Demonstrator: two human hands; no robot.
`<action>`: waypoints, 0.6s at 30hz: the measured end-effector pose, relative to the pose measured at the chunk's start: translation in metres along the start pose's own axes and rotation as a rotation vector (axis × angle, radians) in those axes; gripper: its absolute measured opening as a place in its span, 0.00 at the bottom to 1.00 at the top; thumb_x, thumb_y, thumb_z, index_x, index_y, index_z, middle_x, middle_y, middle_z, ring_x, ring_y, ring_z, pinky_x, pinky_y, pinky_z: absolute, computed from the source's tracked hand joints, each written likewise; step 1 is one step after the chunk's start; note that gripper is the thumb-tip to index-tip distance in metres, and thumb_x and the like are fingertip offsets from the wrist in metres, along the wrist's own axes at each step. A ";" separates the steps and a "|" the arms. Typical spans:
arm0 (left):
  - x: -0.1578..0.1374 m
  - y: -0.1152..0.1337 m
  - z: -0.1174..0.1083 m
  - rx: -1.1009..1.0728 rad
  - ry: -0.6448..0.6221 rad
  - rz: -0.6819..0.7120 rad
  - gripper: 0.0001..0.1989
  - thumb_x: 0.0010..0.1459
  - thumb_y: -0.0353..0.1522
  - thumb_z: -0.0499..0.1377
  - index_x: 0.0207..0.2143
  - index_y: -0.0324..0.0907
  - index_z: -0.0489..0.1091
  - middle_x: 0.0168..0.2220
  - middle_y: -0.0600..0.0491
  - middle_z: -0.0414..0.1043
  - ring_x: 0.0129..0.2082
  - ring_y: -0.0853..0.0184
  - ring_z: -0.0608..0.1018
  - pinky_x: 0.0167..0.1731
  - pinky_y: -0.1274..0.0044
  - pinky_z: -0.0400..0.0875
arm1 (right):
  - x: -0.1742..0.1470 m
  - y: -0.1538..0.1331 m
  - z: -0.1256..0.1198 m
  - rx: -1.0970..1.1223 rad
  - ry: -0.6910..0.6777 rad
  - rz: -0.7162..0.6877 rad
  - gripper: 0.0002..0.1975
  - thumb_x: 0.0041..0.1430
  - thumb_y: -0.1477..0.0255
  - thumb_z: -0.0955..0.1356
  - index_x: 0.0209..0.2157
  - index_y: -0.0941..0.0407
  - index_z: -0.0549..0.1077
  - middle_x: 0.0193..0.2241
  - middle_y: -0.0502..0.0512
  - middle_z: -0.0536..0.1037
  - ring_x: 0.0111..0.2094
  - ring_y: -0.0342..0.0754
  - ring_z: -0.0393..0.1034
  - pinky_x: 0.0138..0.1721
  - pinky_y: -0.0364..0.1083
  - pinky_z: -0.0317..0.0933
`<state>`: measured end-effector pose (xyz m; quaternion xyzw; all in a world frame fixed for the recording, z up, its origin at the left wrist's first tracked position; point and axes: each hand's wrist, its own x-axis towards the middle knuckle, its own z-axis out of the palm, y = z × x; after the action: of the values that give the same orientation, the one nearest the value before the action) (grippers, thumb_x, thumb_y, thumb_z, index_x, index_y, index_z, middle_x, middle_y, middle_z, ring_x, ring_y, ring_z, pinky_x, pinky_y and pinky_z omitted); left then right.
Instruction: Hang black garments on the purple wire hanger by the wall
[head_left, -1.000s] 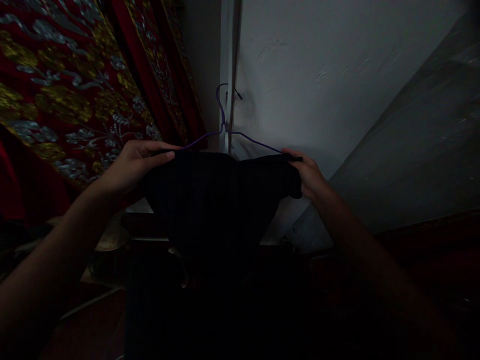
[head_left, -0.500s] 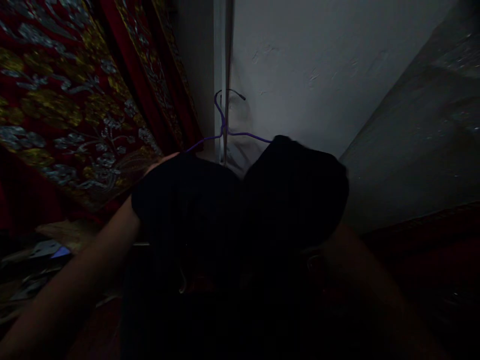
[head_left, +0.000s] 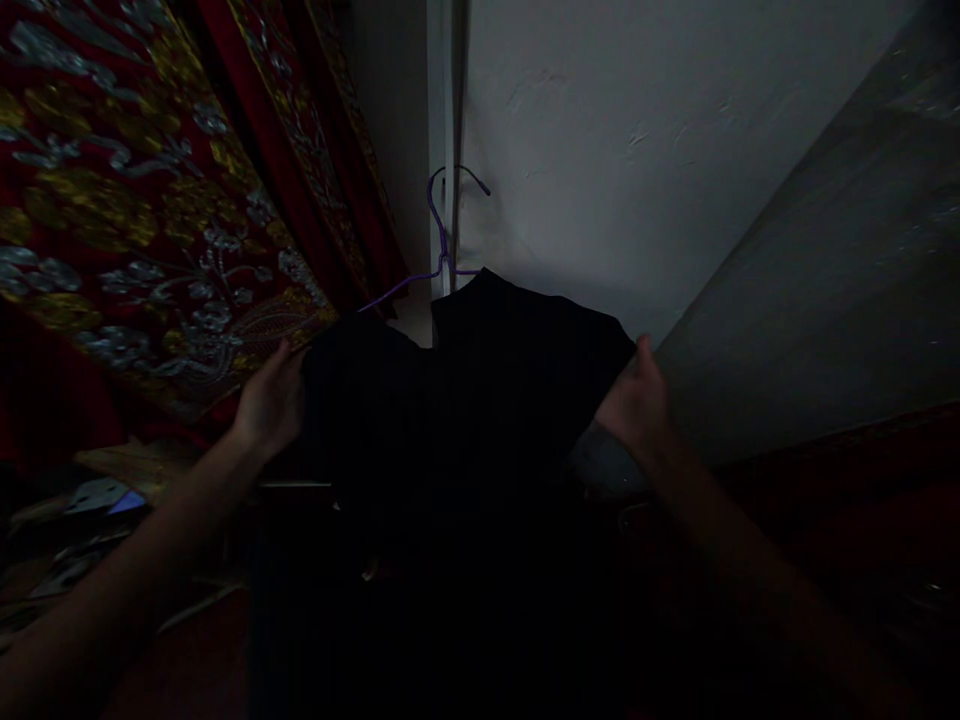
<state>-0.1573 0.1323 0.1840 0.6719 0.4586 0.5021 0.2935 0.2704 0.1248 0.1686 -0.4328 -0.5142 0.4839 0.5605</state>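
A black short-sleeved shirt hangs spread on a purple wire hanger, its collar below the hanger's hook. At the left sleeve edge, my left hand is closed on the cloth, thumb on top. My right hand pinches the opposite sleeve's edge, thumb pointing up, and holds it out to the side. The shirt's lower part melts into the dark, so its hem cannot be made out.
The hanger hooks over a narrow pale upright edge beside a grey wall. Red cloth with gold and silver floral embroidery drapes at left. Below it lie loose items, hard to make out. Dark red cloth or carpet is at lower right.
Both hands, earlier covered by the shirt's cloth, now show at the sleeve edges. The right shoulder has dropped from its bunched shape and lies flatter, with the shirt's neck shifted left on the hanger.
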 end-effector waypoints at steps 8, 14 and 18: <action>0.025 0.042 -0.009 -0.021 -0.012 -0.097 0.16 0.58 0.44 0.66 0.40 0.40 0.75 0.32 0.55 0.77 0.30 0.67 0.76 0.30 0.79 0.70 | 0.029 -0.064 0.020 0.029 0.269 -0.435 0.15 0.48 0.64 0.78 0.38 0.52 0.78 0.36 0.52 0.80 0.42 0.52 0.76 0.47 0.52 0.71; 0.053 0.067 0.001 0.208 0.031 0.221 0.14 0.60 0.39 0.59 0.44 0.39 0.75 0.42 0.49 0.78 0.41 0.61 0.77 0.45 0.72 0.71 | -0.002 -0.096 0.075 -0.006 -0.019 -0.482 0.15 0.60 0.60 0.72 0.47 0.49 0.78 0.38 0.51 0.80 0.41 0.49 0.77 0.42 0.47 0.72; 0.042 0.054 0.011 0.282 -0.012 0.230 0.18 0.63 0.46 0.58 0.41 0.40 0.77 0.36 0.51 0.78 0.37 0.62 0.77 0.41 0.74 0.69 | -0.074 -0.108 0.093 -0.232 -0.905 -0.127 0.22 0.50 0.62 0.79 0.46 0.51 0.81 0.42 0.53 0.82 0.41 0.51 0.79 0.40 0.45 0.73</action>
<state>-0.1264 0.1489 0.2434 0.7573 0.4430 0.4590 0.1398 0.1881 0.0335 0.2726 -0.2058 -0.7831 0.5279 0.2564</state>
